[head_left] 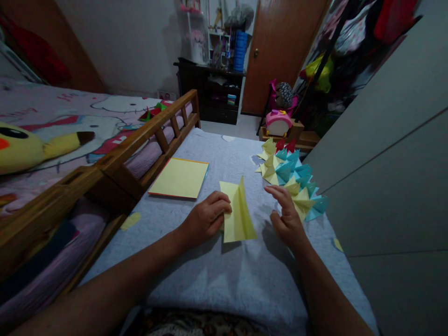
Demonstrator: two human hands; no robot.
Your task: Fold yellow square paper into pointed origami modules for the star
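Observation:
My left hand [209,215] pinches the left edge of a yellow sheet of paper [238,217], fingers on top. The sheet has a lengthwise crease, and its right part stands up from the cloth. To the right of the sheet, my right hand [285,215] is held apart from it, thumb and forefinger spread with nothing between them. Beyond my left hand lies a flat stack of square paper [182,177], yellow on top with orange and blue edges showing. Folded yellow paper shapes [271,168] and folded blue paper shapes [303,175] sit in rows beyond my right hand.
A pale blue cloth [224,284] covers the surface under my hands. Along the left runs a wooden bed rail [164,135], with a yellow plush toy [24,147] on the bed behind it. Light cabinet panels [388,200] stand close on the right. Red folded papers [286,145] lie at the far right.

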